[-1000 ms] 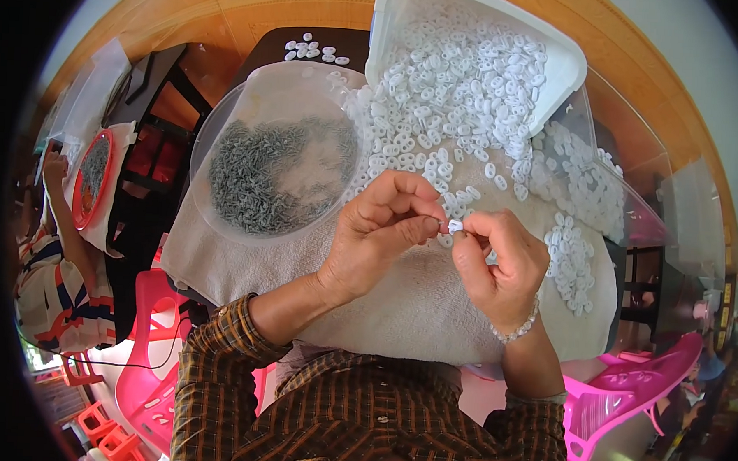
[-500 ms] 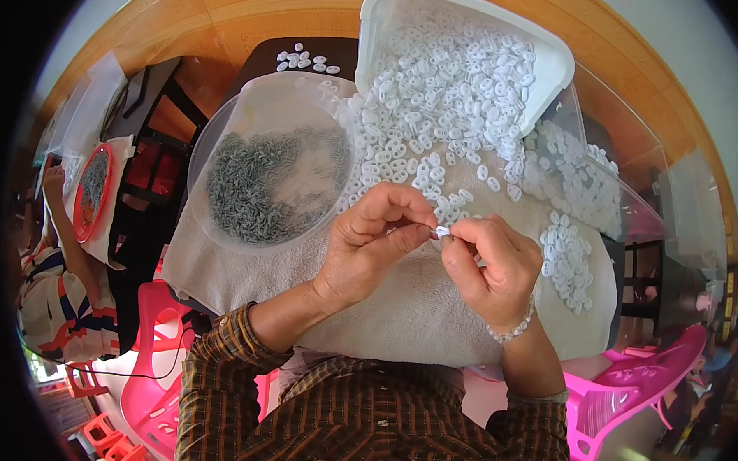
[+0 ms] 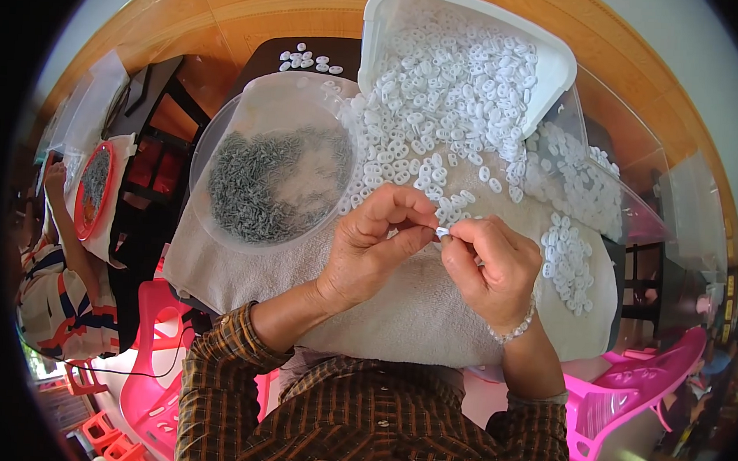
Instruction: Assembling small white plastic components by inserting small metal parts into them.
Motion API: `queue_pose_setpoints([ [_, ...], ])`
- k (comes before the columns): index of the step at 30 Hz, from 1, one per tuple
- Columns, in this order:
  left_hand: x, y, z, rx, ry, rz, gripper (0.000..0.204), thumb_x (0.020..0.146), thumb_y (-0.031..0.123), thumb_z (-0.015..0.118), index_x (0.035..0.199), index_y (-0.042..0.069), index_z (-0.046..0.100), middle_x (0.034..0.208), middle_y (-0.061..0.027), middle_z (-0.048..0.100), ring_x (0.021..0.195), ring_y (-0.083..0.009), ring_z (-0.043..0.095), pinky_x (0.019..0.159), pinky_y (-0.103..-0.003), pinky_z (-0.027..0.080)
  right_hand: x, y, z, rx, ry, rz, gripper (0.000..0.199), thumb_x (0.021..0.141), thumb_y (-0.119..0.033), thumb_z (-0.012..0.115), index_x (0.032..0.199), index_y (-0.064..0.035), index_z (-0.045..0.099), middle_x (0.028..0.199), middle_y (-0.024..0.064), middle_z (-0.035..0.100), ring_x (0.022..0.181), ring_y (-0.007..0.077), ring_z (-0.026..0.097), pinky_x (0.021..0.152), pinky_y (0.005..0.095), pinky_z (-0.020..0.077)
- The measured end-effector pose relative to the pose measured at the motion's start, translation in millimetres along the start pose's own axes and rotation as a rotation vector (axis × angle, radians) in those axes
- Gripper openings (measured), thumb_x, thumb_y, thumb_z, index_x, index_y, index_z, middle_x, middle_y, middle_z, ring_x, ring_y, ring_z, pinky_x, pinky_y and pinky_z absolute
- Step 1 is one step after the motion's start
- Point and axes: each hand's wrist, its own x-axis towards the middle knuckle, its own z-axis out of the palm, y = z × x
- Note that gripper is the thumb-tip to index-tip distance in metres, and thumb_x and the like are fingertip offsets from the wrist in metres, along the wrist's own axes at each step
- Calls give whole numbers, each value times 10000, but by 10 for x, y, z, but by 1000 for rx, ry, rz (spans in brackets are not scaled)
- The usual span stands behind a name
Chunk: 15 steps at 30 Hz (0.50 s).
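Left hand (image 3: 367,245) and right hand (image 3: 499,265), to the right of the round tray (image 3: 267,111): both were narrowed to a pinch, with the fingertips close together. The right hand held a small white piece (image 3: 442,231) between thumb and forefinger, to the right of the round tray; the left thumb and forefinger met at the near side of this piece, and whether they gripped anything else could not be told. A beaded bracelet (image 3: 515,332) circled the right wrist.

Inside the round tray, grey bits (image 3: 247,184) lay heaped, thickest toward its left. A pale towel (image 3: 398,318) was spread beneath the round tray, over a dark desk (image 3: 265,53). Loose white ovals (image 3: 405,150) covered the area right of the round tray and reached back to a white tub (image 3: 561,78). Farther right of the round tray stood a clear bin (image 3: 631,169), with a small pile (image 3: 567,268) of ovals in front. Well left of the round tray, a co-worker's arm (image 3: 66,217) extended beside a red tray (image 3: 82,226).
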Motion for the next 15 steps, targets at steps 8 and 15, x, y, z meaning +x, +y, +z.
queue_pose_setpoints([
  [8,-33,-39,-13,184,0,61,278,869,-95,551,1109,42,519,987,-27,596,930,-93,579,846,-244,479,7,-23,-9,-119,-2,-60,139,682,59,668,728,-42,585,597,54,555,458,161,523,420,272,388],
  [15,-68,-86,-10,138,42,35,295,872,-97,545,1132,41,515,990,-25,604,937,-91,580,845,-242,479,-9,-29,15,-168,-71,-29,131,679,51,667,727,-42,587,597,67,565,472,194,548,432,281,411],
])
